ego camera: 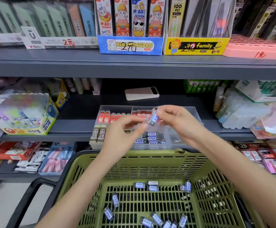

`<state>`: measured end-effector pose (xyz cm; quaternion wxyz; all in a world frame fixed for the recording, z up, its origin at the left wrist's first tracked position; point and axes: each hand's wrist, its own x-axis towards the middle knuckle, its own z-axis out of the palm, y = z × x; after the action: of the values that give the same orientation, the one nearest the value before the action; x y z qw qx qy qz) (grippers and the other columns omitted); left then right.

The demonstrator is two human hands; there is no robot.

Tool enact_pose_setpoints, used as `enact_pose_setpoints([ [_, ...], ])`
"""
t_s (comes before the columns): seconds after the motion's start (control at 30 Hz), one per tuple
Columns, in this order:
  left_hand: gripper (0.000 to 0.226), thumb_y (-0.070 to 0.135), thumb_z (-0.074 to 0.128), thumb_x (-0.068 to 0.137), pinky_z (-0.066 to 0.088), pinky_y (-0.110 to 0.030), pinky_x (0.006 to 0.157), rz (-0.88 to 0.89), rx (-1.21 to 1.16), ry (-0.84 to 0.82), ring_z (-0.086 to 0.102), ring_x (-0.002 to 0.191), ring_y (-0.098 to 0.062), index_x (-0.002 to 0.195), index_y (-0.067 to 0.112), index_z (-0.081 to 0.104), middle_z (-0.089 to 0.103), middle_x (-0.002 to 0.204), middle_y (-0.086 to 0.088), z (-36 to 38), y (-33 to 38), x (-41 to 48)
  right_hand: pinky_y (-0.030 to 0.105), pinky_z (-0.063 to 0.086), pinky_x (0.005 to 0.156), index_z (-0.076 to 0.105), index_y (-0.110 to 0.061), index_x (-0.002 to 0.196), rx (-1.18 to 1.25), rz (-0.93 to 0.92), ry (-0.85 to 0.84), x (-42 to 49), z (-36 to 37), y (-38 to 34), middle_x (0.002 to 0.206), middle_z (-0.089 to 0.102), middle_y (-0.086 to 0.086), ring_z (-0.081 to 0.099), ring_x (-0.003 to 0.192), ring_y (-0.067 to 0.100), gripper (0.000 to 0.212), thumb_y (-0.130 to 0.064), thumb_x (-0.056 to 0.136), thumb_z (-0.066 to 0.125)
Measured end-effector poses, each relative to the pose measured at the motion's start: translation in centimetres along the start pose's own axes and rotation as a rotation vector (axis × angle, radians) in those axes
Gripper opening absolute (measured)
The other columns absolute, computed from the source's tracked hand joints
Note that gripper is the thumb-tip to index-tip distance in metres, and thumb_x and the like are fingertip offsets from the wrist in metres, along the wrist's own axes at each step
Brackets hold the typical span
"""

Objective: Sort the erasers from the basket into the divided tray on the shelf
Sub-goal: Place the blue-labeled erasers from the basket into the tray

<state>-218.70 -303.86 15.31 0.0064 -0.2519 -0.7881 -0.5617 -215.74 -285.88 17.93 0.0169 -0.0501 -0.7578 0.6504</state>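
The right hand [175, 120] grip pinches an eraser [153, 118] over the tray [194, 113], 12 o'clock from the basket [150, 159], to sort it; left hand [122, 131] grip too blurry to tell

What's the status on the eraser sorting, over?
Right hand pinches a blue eraser above the divided tray. Left hand beside it, contact unclear. More erasers loose in the basket. Nothing seen in the way.
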Motion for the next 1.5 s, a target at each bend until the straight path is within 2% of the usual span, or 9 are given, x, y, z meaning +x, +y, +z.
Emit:
enact_pose_setpoints([
  [0.13, 0.025, 0.042, 0.063, 0.084, 0.042, -0.038, 0.095, 0.146, 0.475, -0.042, 0.058, 0.104, -0.014, 0.096, 0.022, 0.073, 0.066, 0.104, 0.008, -0.2, -1.5, -1.2, 0.006, 0.040, 0.063, 0.066, -0.014, 0.095, -0.551, 0.006, -0.077, 1.4, -1.3, 0.6, 0.078, 0.065, -0.002, 0.057, 0.072, 0.008, 0.018, -0.012, 0.079, 0.073],
  [0.27, 0.045, 0.053, 0.052, 0.081, 0.041, -0.047, 0.096, 0.250, 0.702, -0.099, 0.060, 0.103, -0.026, 0.095, 0.016, 0.074, 0.067, 0.105, -0.003, -0.8, -2.9, -2.2, 0.024, 0.045, 0.080, 0.065, -0.027, 0.077, -0.793, 0.021, -0.150, 2.3, -0.8, 1.5, 0.073, 0.067, -0.013, 0.063, 0.076, 0.003, 0.018, -0.026, 0.069, 0.081],
  [0.4, 0.043, 0.054, 0.050, 0.083, 0.030, -0.051, 0.107, 0.296, 0.808, -0.128, 0.060, 0.107, -0.025, 0.096, 0.020, 0.074, 0.066, 0.109, -0.003, -1.0, -4.0, -2.5, 0.030, 0.027, 0.088, 0.073, -0.032, 0.087, -1.072, -0.137, -0.123, 2.4, 0.0, 2.5, 0.075, 0.058, -0.019, 0.045, 0.087, 0.006, 0.014, -0.038, 0.074, 0.075],
  [0.73, 0.037, 0.051, 0.053, 0.082, 0.025, -0.056, 0.110, 0.318, 0.876, -0.106, 0.057, 0.110, -0.025, 0.097, 0.023, 0.073, 0.065, 0.112, -0.004, -0.7, -5.3, -2.7, 0.029, 0.009, 0.067, 0.074, -0.037, 0.083, -1.224, -0.278, -0.018, 2.0, 1.7, 3.7, 0.056, 0.034, -0.024, 0.028, 0.080, 0.007, 0.010, -0.044, 0.077, 0.069],
  [0.9, 0.037, 0.049, 0.056, 0.082, 0.025, -0.056, 0.109, 0.317, 0.887, -0.114, 0.057, 0.110, -0.027, 0.101, 0.022, 0.072, 0.064, 0.112, -0.005, -0.7, -5.3, -2.7, 0.029, 0.012, 0.072, 0.071, -0.038, 0.097, -1.312, -0.303, -0.079, 2.4, 1.7, 3.7, 0.075, 0.061, -0.018, 0.030, 0.082, 0.008, 0.016, -0.040, 0.085, 0.062],
  [1.07, 0.035, 0.044, 0.063, 0.079, 0.026, -0.056, 0.109, 0.326, 0.884, -0.117, 0.058, 0.110, -0.028, 0.103, 0.020, 0.071, 0.065, 0.112, -0.007, -0.8, -5.3, -2.7, 0.031, 0.010, 0.069, 0.061, -0.038, 0.117, -1.377, -0.357, -0.104, 2.1, 0.9, 3.7, 0.090, 0.066, -0.014, 0.035, 0.086, 0.009, 0.027, -0.037, 0.094, 0.048],
  [1.27, 0.037, 0.046, 0.054, 0.084, 0.025, -0.054, 0.110, 0.343, 0.873, -0.076, 0.056, 0.112, -0.028, 0.103, 0.020, 0.071, 0.063, 0.116, -0.006, -1.2, -5.2, -3.0, 0.035, 0.013, 0.072, 0.064, -0.033, 0.115, -1.472, -0.369, -0.042, 0.7, 0.4, 4.4, 0.099, 0.067, 0.002, 0.047, 0.102, 0.017, 0.029, -0.034, 0.097, 0.041],
  [1.4, 0.036, 0.044, 0.058, 0.083, 0.024, -0.053, 0.110, 0.357, 0.881, -0.052, 0.056, 0.112, -0.029, 0.107, 0.020, 0.069, 0.064, 0.114, -0.007, -1.1, -5.4, -3.6, 0.031, 0.014, 0.078, 0.060, -0.035, 0.118, -1.334, -0.276, -0.093, 0.3, 0.2, 4.6, 0.093, 0.065, -0.010, 0.049, 0.105, 0.013, 0.032, -0.035, 0.099, 0.035],
  [1.5, 0.036, 0.038, 0.071, 0.081, 0.024, -0.053, 0.111, 0.368, 0.891, -0.043, 0.057, 0.111, -0.031, 0.111, 0.018, 0.068, 0.064, 0.113, -0.009, -1.1, -5.5, -4.0, 0.030, 0.015, 0.079, 0.058, -0.033, 0.121, -1.228, -0.234, -0.110, -0.1, -0.2, 4.8, 0.107, 0.065, -0.009, 0.048, 0.105, 0.010, 0.031, -0.032, 0.099, 0.036],
])
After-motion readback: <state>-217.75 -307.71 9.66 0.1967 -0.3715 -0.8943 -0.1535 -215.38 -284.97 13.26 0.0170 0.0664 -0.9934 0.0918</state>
